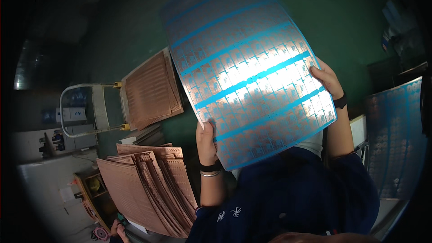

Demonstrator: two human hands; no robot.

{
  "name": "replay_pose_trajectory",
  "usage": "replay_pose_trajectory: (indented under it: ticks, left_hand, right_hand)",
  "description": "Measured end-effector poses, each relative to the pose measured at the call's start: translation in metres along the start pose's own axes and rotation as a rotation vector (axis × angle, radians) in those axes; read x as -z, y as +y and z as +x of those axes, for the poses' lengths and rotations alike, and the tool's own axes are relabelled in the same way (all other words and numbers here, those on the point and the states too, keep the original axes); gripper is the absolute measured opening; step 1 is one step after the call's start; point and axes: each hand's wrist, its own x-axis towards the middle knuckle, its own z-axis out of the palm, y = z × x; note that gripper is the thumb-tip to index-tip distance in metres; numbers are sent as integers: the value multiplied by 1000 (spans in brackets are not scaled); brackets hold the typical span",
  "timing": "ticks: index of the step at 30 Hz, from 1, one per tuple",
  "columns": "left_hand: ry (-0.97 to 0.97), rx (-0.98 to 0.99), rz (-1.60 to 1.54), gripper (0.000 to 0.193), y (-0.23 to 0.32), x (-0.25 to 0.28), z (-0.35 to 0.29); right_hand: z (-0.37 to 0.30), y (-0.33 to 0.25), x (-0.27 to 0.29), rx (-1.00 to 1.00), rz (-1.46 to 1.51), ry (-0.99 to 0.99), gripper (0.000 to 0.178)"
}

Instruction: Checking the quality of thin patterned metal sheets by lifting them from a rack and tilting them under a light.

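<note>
A large copper circuit-board panel [252, 108] with blue bands and rows of small printed outlines is held up in front of me, tilted. Light glares off its middle. My left hand [207, 145] grips the lower left edge, thumb on the face, fingers mostly behind. At the right edge, my right hand [328, 80] is closed on the same panel, with its other fingers hidden behind. Several bare copper sheets [123, 193] stand leaning together below and left of my left hand.
A platform trolley with a white push handle [64, 108] carries a stack of copper sheets [148, 90] at left. Blue-patterned panels [391, 139] stand at the right. Another person's hand [119, 230] shows at the lower left, near a wooden shelf unit [92, 200]. The floor [121, 22] is green.
</note>
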Motion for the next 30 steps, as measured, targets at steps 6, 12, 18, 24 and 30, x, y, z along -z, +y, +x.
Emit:
replay_pose_trajectory:
  ticks: [6,12,18,24,30]
  left_hand:
    - [55,-25,137,42,-5,5,6]
    - [48,-32,153,43,-10,14,7]
    - [44,-43,152,41,-9,13,9]
    - [105,46,179,47,-6,20,8]
    - [2,-50,-565,61,-3,19,14]
  right_hand:
    - [-3,-1,-8,16,-50,-34,53]
    - [-5,3,-7,-12,-46,-61,53]
    - [-5,-1,-16,-21,-57,-8,55]
    - [1,3,-8,26,-81,-136,54]
    - [7,17,-19,85,149,-29,52]
